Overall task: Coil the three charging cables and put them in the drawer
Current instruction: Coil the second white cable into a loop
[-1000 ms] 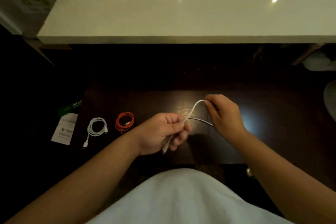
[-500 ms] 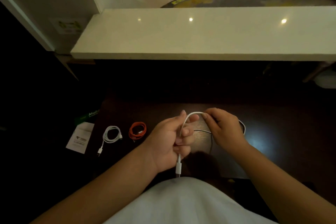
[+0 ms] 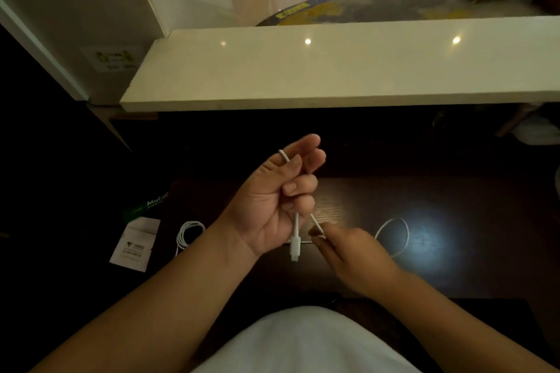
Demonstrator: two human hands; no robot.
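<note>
Dark wooden desk top runs across mid-frame; near edge at lower centre, bare wood to the right. Left hand, palm up at centre, curls its fingers round the thin white charging cable, plug hanging below. Right hand, lower right, pinches the same cable. Coiled white cable lies centre-left.

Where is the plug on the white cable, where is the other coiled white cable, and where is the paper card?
plug [image 3: 294,247], head view, on its white housing below the left hand.
coiled white cable [image 3: 188,232], head view, on its loops on the desk.
paper card [image 3: 135,244], head view, on its white face.
</note>
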